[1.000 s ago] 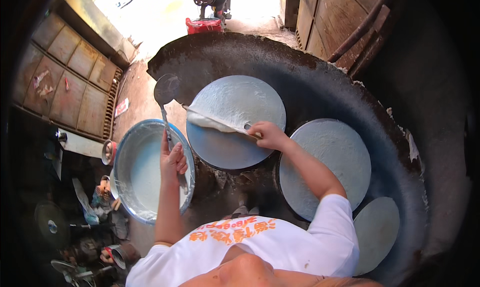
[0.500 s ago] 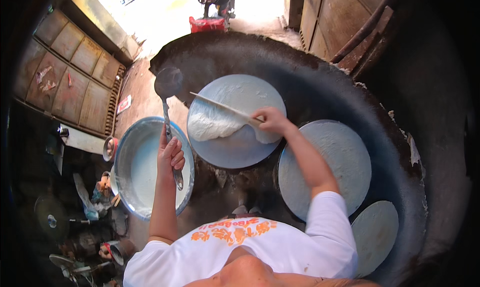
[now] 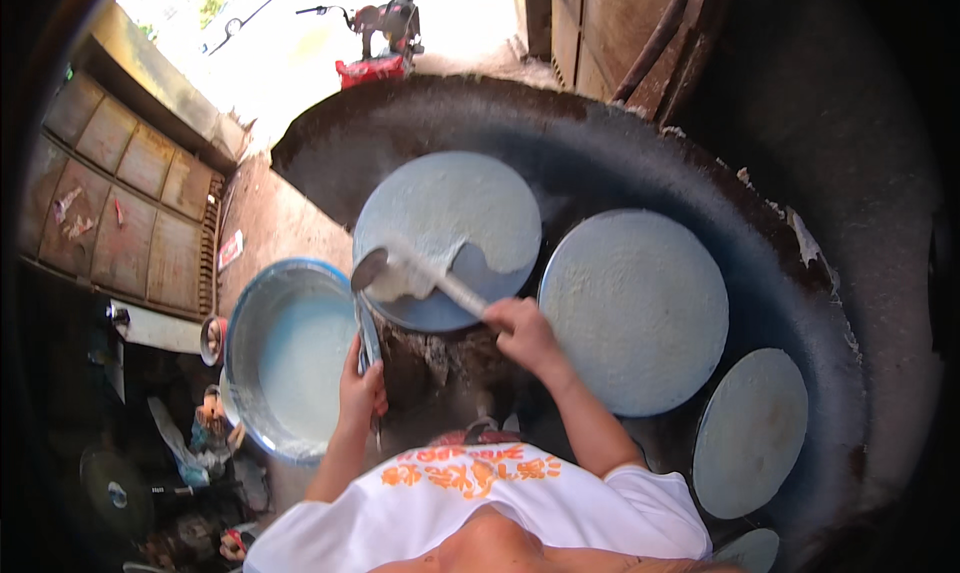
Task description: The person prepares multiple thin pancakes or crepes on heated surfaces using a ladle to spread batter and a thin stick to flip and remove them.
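Observation:
My left hand (image 3: 362,383) is closed around the handle of a metal ladle (image 3: 371,268), whose head hangs at the lower left edge of the middle round griddle (image 3: 450,183). My right hand (image 3: 515,328), also closed, grips a pale flat scraper (image 3: 463,295), blurred at its far end, over that griddle. Pale batter (image 3: 500,248) covers much of the plate unevenly, leaving bare patches along its lower part. A blue-rimmed basin of white batter (image 3: 300,373) sits left of my hands. A second griddle (image 3: 630,313) coated with a thin pale layer is beside my right forearm.
A large dark curved metal housing (image 3: 650,148) surrounds the griddles, with another coated disc (image 3: 750,433) at lower right. Rusty doors (image 3: 125,203) flank an opening where a red-and-black scooter (image 3: 375,38) stands. Assorted clutter (image 3: 190,473) fills the lower left.
My right hand and scraper have swept down and leftward. The ladle's head has dropped from above the basin to the middle griddle's edge. The view has shifted slightly.

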